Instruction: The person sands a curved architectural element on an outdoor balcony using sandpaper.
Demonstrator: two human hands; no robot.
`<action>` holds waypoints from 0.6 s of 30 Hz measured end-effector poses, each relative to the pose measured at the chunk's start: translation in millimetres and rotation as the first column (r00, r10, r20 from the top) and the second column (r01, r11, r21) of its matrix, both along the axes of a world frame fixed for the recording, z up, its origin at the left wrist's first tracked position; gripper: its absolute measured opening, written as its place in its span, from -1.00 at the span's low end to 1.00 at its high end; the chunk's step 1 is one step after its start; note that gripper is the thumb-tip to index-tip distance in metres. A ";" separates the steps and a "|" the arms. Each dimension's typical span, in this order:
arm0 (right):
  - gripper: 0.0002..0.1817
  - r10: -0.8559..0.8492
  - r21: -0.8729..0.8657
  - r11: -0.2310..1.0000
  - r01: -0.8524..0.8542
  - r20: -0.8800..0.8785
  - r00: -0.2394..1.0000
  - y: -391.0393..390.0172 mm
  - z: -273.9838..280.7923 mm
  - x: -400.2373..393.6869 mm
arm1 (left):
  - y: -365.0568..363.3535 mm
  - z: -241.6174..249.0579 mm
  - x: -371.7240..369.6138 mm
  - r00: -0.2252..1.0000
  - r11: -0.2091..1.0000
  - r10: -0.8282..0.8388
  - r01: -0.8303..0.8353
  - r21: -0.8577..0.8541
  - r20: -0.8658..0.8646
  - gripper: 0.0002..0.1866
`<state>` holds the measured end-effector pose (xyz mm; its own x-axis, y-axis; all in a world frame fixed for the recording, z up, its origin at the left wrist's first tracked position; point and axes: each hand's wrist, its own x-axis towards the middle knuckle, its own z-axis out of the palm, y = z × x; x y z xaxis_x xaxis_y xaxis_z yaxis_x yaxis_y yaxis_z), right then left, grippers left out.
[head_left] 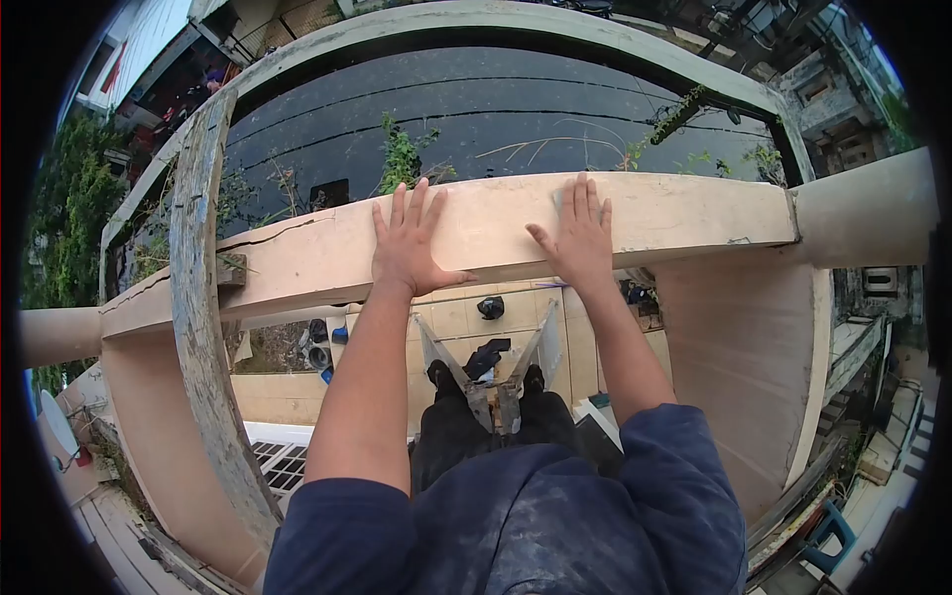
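Note:
Both palms rest flat on a long pinkish concrete beam that spans the view. My left hand (pixel 409 238) presses on its top with the fingers spread and the thumb toward the middle. Farther right, my right hand (pixel 580 233) lies on the same beam (pixel 694 213), its thumb stretched to the left. A small pale patch shows beside its fingers; whether it is a separate object is unclear. Neither hand is wrapped round anything. Below, my feet stand near the top of a ladder (pixel 540 347), high above a tiled floor (pixel 580 342).
A weathered wooden plank (pixel 198 238) crosses the beam at the left, beside a small wood block (pixel 232 271). Cracks run along the beam's left part. Green plants (pixel 400 159) grow behind it, before a dark surface. A black bundle (pixel 491 308) lies on the floor below.

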<state>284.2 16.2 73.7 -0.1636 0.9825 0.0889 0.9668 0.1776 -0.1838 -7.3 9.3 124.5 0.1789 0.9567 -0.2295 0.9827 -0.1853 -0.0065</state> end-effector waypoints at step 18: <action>0.22 0.104 -0.003 0.995 -0.105 -0.037 0.994 -12.5 6.8 -74.7 | -1.6 -4.4 -1.8 0.999 0.998 -0.030 0.028 0.048 0.035 0.62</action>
<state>209.5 3.6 80.5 -0.2621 0.9606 0.0923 0.9355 0.2764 -0.2202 -9.1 7.7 120.1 0.2143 0.9606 -0.1769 0.9766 -0.2144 0.0190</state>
